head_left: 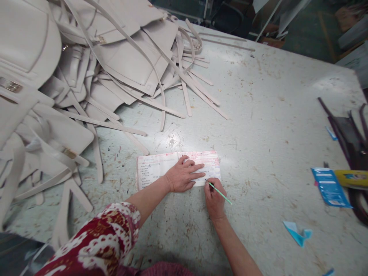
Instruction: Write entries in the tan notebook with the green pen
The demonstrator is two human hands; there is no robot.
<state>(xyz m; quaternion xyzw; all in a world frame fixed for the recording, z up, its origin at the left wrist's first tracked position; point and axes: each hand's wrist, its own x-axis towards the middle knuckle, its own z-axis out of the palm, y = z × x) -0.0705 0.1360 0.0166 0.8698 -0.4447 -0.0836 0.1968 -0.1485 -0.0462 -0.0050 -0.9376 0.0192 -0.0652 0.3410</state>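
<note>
On the scuffed table [273,126], mid-frame, my left hand [184,176] lies spread flat on the slip [152,168]; my right hand [214,199] pinches a pen [220,191], mid-writing; next calls for steady paper

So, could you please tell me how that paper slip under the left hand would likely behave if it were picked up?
The paper slip lies thin and flat, so it would probably flop and weigh little. The left hand presses it while the right hand writes with a green pen, suggesting it slides easily on the table.
</note>
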